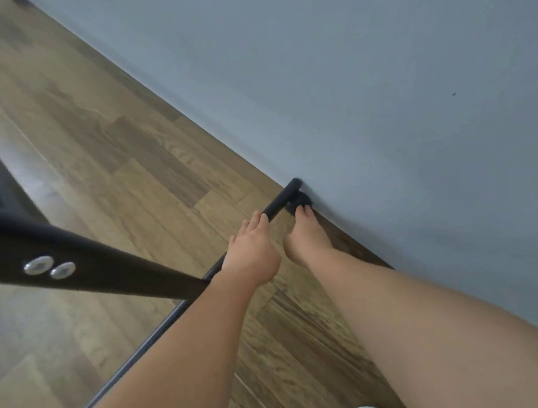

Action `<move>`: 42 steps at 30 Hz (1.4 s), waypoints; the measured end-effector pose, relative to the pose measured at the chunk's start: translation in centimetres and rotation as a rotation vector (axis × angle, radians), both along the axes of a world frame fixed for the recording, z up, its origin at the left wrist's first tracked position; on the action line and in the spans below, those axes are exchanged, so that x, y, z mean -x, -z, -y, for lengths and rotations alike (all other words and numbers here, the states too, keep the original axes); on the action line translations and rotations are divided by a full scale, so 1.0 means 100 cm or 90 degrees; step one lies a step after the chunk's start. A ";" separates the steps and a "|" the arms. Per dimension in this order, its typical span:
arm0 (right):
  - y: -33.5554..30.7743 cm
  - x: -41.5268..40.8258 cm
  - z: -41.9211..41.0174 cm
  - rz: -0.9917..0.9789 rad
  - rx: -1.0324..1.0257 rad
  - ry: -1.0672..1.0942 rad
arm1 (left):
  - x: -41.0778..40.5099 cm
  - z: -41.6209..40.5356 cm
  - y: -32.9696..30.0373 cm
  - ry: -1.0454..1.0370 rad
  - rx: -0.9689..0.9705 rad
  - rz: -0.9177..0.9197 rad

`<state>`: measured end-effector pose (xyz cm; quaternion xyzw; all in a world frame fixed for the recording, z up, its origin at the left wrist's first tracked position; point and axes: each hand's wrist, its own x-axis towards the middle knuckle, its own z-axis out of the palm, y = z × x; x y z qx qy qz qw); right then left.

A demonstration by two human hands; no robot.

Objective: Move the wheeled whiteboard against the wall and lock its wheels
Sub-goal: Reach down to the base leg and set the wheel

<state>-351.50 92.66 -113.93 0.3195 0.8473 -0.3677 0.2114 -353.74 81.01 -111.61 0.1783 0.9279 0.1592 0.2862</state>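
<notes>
No writing is seen. The left hand [251, 251] is laid open on the base bar [279, 203]; fingertips of the right hand [306, 236] are pressed on the wheel [299, 202] at the wall [381, 100].

Under the fingers [257, 219] of the left hand the base tube [282, 201] is matt black, as is the caster [300, 203] at the right fingertips. The floor [104, 145] below shows brown wood-grain planks, the wall [380, 84] beyond is plain grey-blue, and two silver bolts [49, 267] dot the black upright [106, 266].
</notes>
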 end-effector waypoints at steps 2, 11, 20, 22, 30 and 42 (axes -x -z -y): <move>0.008 0.003 0.001 0.015 -0.015 -0.023 | -0.004 -0.002 0.008 0.007 0.039 -0.005; 0.020 0.009 0.015 0.026 -0.081 -0.006 | -0.011 -0.002 0.012 0.023 0.085 -0.017; 0.029 -0.002 0.022 0.119 0.025 0.129 | -0.009 0.001 0.009 0.030 0.068 0.010; 0.022 0.000 0.025 0.079 0.025 0.108 | -0.005 0.002 0.007 0.032 0.061 0.030; -0.078 -0.017 0.031 -0.012 0.097 0.090 | -0.015 0.017 -0.062 -0.035 -0.004 0.061; -0.358 -0.123 0.093 -0.070 0.141 0.049 | -0.133 0.097 -0.341 -0.146 -0.059 0.040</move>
